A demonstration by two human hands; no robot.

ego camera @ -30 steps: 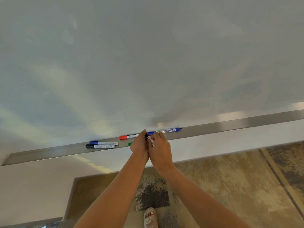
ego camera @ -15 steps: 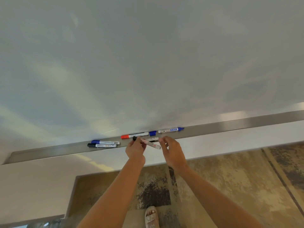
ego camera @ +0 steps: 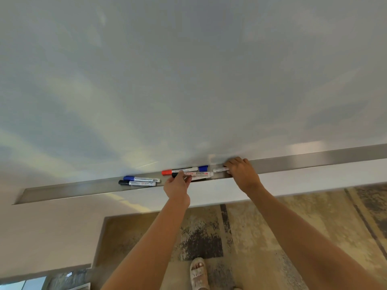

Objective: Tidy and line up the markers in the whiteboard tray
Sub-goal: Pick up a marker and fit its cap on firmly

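Head view looks down at a long brushed-metal whiteboard tray [ego camera: 314,161] under a pale whiteboard [ego camera: 188,80]; the left hand [ego camera: 178,186] pinches the black-capped white marker printed MARKER [ego camera: 194,174], its grip closed on the cap end; the right hand [ego camera: 240,173] covers the right end of a white marker [ego camera: 219,169], and whether its grip is closed I cannot tell; a red-capped marker [ego camera: 178,171] and a loose blue cap [ego camera: 203,168] lie just behind, while a blue-capped marker [ego camera: 142,179] and a black-capped marker [ego camera: 137,183] sit paired to the left; the step looks like mid-alignment; next, probably setting both held markers end to end, parallel to the tray.
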